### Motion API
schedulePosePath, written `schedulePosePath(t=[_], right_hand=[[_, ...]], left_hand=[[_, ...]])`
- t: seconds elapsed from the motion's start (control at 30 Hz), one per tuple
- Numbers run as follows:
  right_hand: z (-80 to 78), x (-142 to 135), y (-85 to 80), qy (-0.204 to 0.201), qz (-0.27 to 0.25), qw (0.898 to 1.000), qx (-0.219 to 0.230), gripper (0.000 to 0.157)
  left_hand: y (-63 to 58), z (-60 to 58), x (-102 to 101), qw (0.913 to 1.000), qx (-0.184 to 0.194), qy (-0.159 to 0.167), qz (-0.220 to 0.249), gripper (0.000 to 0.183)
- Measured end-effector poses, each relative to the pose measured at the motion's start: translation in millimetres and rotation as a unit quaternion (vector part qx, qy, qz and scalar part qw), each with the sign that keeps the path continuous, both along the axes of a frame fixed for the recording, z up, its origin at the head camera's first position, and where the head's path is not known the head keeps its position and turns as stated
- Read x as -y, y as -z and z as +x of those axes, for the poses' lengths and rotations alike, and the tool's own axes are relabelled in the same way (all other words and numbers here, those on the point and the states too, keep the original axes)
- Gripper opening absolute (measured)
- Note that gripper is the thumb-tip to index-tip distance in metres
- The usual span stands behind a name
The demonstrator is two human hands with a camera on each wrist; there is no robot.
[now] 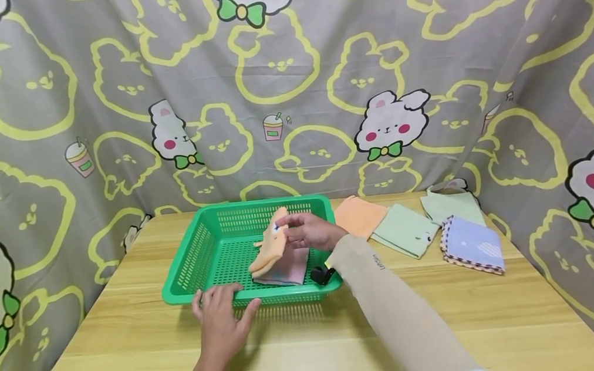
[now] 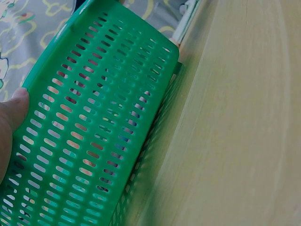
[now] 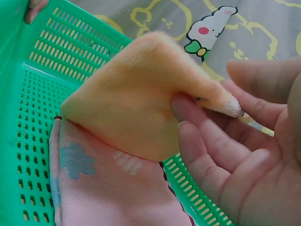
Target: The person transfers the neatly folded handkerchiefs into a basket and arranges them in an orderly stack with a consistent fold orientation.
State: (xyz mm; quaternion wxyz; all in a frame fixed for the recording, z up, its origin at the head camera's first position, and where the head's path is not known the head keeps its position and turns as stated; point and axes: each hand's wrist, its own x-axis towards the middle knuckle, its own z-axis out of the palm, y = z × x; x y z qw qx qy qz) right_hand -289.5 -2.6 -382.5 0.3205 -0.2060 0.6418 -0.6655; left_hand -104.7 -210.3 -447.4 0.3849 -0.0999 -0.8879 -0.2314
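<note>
A green plastic basket (image 1: 290, 290) with slotted walls stands on the table. My left hand (image 1: 221, 324) grips its near rim at the left, fingers over the edge and thumb (image 2: 19, 101) against the outside wall. Above the basket's right half, my right hand (image 1: 311, 231) pinches a folded orange washcloth (image 3: 127, 94) by one edge. This cloth hangs tilted, its lower part over a folded pink washcloth (image 3: 113, 193) that lies on the basket floor. Blue and white patterns mark the pink cloth.
Right of the basket, on the wooden table (image 1: 132, 365), lie another orange cloth (image 1: 358, 216), a green cloth (image 1: 406, 232), a pale green cloth (image 1: 455, 204) and a blue cloth with a checked edge (image 1: 472, 245). A patterned grey curtain (image 1: 320, 89) hangs behind and at both sides.
</note>
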Motion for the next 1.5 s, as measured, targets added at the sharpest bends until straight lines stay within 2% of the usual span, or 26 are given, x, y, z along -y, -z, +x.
schedulePosePath(t=[0.2, 0.57, 0.73, 0.9, 1.07, 1.17, 1.4, 1.5], right_hand=[[-0.7, 0, -2.1, 0.027, 0.015, 0.999, 0.016, 0.036], [-3.1, -1, -1.5, 0.026, 0.025, 0.999, 0.016, 0.039], [-4.5, -2, -1.2, 0.021, 0.058, 0.998, 0.014, 0.035], [-5.2, -4, 1.6, 0.023, 0.091, 0.995, 0.030, 0.029], [-3.4, -2, 3.4, 0.029, 0.101, 0.994, 0.039, 0.032], [-0.9, 0, 3.5, 0.036, 0.125, 0.990, 0.045, 0.035], [3.7, 3, -3.8, 0.057, 0.197, 0.978, 0.041, 0.064], [5.2, 2, -7.0, 0.055, 0.220, 0.973, 0.035, 0.067]], left_hand=[[0.7, -0.7, -1, 1.0000, 0.004, 0.003, 0.004, 0.057], [2.2, -2.3, -3, 1.0000, -0.001, 0.004, 0.006, 0.059], [1.5, -3.3, -5, 1.0000, -0.001, 0.004, 0.004, 0.058], [1.4, -2.9, -6, 1.0000, 0.006, 0.006, 0.000, 0.058], [1.8, -0.7, -5, 1.0000, 0.008, 0.003, 0.001, 0.056], [3.0, 1.3, -5, 1.0000, 0.008, 0.004, 0.003, 0.055], [0.8, 1.8, -3, 1.0000, 0.002, 0.009, 0.002, 0.057], [-0.6, 1.0, -3, 0.9999, -0.003, 0.010, 0.000, 0.060]])
